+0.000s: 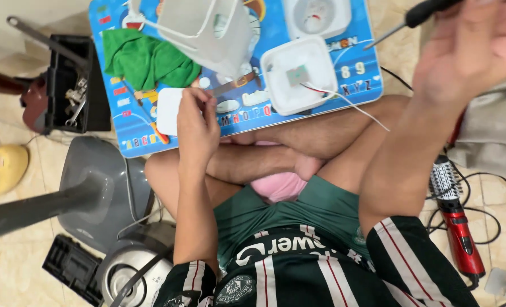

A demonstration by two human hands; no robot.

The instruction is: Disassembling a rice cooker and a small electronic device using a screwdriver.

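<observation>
The left hand [196, 122] pinches the small white cover [169, 111] at the worktop [145, 139] edge; the raised right hand [463, 48] grips a screwdriver [415, 17]. The blurred swing could snag the thin wires [344, 102] on the open white casing [295, 74]

left hand [196, 122] rests on a white panel [168, 111]; right hand [469, 48] grips a screwdriver [412, 20].

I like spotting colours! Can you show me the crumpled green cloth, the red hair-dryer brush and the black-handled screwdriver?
crumpled green cloth [148, 59], head view, middle of the folds.
red hair-dryer brush [460, 236], head view, on its red handle.
black-handled screwdriver [429, 11], head view, on the black handle.
</observation>
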